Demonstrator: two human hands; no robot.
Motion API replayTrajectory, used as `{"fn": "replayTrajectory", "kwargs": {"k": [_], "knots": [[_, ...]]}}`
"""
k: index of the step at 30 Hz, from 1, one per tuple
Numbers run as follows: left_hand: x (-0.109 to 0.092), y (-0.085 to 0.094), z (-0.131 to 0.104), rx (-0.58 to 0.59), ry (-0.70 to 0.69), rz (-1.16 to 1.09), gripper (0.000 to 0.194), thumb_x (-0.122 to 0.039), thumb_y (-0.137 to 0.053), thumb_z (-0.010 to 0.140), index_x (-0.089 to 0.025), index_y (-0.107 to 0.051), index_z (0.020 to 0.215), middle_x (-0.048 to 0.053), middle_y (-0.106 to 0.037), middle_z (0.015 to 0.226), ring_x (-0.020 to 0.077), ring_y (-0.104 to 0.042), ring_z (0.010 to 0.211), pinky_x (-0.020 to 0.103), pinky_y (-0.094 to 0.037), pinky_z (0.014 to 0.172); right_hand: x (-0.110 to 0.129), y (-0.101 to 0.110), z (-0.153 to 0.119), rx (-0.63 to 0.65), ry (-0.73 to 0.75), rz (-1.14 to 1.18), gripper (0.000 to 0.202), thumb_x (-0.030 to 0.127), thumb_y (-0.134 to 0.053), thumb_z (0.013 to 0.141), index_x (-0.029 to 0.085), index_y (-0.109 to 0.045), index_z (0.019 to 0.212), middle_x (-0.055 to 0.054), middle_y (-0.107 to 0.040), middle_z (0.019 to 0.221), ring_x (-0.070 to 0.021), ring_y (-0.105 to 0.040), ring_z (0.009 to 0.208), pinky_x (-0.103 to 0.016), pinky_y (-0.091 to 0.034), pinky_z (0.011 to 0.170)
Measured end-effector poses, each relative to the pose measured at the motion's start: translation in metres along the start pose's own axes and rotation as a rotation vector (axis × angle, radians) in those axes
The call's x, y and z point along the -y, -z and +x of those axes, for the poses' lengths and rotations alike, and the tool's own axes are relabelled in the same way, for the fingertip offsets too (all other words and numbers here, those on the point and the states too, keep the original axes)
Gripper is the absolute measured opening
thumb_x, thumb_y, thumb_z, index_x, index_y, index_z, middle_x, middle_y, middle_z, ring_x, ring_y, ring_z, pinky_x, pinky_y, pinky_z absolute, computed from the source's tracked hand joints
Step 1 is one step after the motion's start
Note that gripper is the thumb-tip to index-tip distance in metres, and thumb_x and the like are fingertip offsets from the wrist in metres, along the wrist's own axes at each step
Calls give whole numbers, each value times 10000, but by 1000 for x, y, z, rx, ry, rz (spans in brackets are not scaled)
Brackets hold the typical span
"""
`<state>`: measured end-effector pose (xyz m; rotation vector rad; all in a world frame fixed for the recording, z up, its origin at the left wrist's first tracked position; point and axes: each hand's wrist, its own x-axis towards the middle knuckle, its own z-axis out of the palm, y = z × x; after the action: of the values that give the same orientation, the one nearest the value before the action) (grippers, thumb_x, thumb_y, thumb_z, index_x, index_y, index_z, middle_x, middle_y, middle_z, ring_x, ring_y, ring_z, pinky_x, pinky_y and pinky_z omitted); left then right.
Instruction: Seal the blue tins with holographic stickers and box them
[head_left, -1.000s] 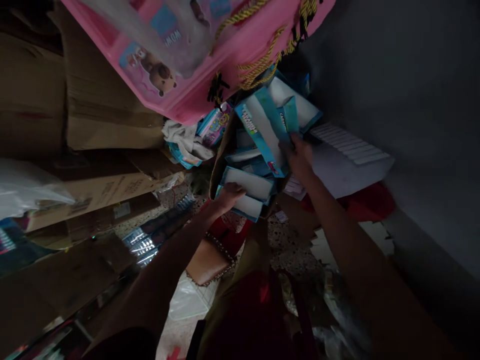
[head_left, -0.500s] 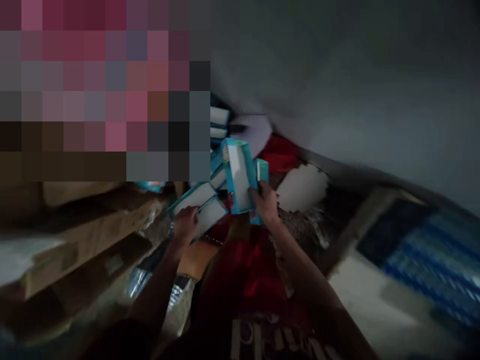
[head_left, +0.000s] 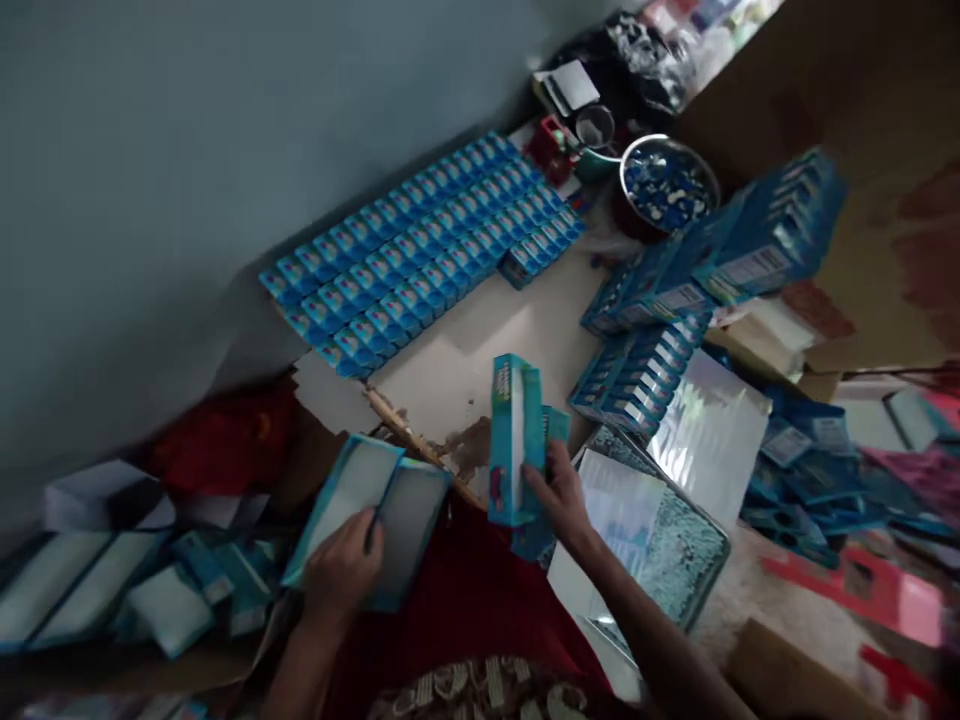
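My left hand (head_left: 341, 565) is closed around two flat blue boxes (head_left: 360, 475) with broad white faces, its thumb lying at the gap between them. To its right, my right hand (head_left: 559, 495) grips two narrow blue cartons (head_left: 506, 440), the front one standing tall with a white panel and the other partly hidden behind it. Both pairs are held in front of my red shirt, above the front edge of a pale work surface (head_left: 480, 350). Beyond them, several blue boxes (head_left: 420, 255) stand in long tight rows along the wall.
Blue cartons are stacked (head_left: 712, 260) at the right, near a metal bowl (head_left: 667, 185) of small blue and white pieces. A glittery tray (head_left: 686, 560) lies below the stacks. An open carton at left holds more blue boxes (head_left: 172, 605). Red and blue packaging (head_left: 855, 590) lies far right.
My view has swung right, from the open carton to the work surface with its rows of boxes. Both hands have come along, still holding their blue boxes.
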<state>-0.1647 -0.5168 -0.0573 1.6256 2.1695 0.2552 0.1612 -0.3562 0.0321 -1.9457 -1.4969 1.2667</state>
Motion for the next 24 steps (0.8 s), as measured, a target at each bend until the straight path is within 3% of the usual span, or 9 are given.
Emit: {"fn": "replayTrajectory", "kwargs": {"k": [2, 5, 9, 11, 13, 16, 18, 21, 24], "knots": [[-52, -6, 42, 88, -58, 76, 344, -251, -527, 966, -265, -745, 1232, 90, -812, 1076, 258, -770, 925, 317, -552, 801, -3, 16, 36, -65, -38, -31, 427, 458, -576, 933, 241, -554, 1300, -18, -681, 842, -207, -632, 706, -295, -511, 623], [-111, -18, 114, 161, -56, 181, 341, -226, -528, 986, -215, -722, 1265, 129, -795, 1112, 270, -757, 1003, 325, -540, 842, 12, 16, 112, -158, -123, -169, 542, 444, -511, 990, 178, -484, 1461, -132, -749, 1060, -272, -713, 892, -357, -552, 768], [-154, -29, 192, 203, 20, 289, 437, -346, -577, 1035, -160, -614, 1428, 178, -745, 1207, 319, -728, 1070, 368, -535, 863, 17, 2, 192, -60, -260, -368, 723, 581, -473, 1054, 99, -392, 1587, -238, -733, 1254, -342, -721, 1133, -403, -531, 936], [-156, -34, 212, 217, 27, 315, 658, -495, -659, 1002, -149, -512, 1542, 202, -700, 1286, 347, -707, 1105, 394, -542, 878, 1, -5, 202, 3, -242, -457, 782, 651, -438, 1066, 110, -374, 1625, -250, -710, 1317, -364, -691, 1209, -428, -507, 985], [-149, -41, 219, 201, -20, 332, 815, -584, -720, 947, -159, -453, 1590, 207, -656, 1344, 369, -664, 1178, 425, -539, 936, -23, -12, 194, 9, -134, -560, 771, 685, -464, 1053, 157, -436, 1615, -240, -670, 1395, -384, -628, 1293, -460, -467, 1041], [-129, -54, 218, 211, -136, 353, 772, -542, -784, 907, -185, -508, 1533, 189, -607, 1397, 383, -577, 1286, 470, -502, 1033, -53, -21, 171, 2, 27, -710, 597, 651, -577, 1023, 236, -646, 1446, -189, -648, 1433, -391, -549, 1346, -484, -402, 1082], [-117, -63, 214, 266, -194, 355, 693, -504, -795, 901, -189, -561, 1471, 180, -596, 1401, 374, -557, 1292, 476, -489, 1051, -64, -28, 160, 29, 52, -774, 434, 557, -567, 1056, 234, -742, 1288, -169, -695, 1351, -365, -571, 1294, -465, -391, 1053], [-108, -72, 208, 353, -307, 352, 680, -523, -782, 912, -197, -574, 1472, 170, -614, 1349, 359, -571, 1250, 472, -492, 1039, -68, -36, 144, 99, 19, -822, 354, 422, -523, 1090, 195, -792, 1127, -163, -758, 1154, -315, -645, 1141, -430, -400, 981], [-111, -71, 202, 386, -397, 359, 770, -574, -779, 910, -187, -542, 1532, 175, -635, 1312, 358, -599, 1206, 476, -504, 1018, -61, -36, 127, 90, -24, -815, 331, 421, -566, 1068, 199, -811, 1060, -148, -778, 1075, -310, -674, 1092, -421, -427, 955]]}}
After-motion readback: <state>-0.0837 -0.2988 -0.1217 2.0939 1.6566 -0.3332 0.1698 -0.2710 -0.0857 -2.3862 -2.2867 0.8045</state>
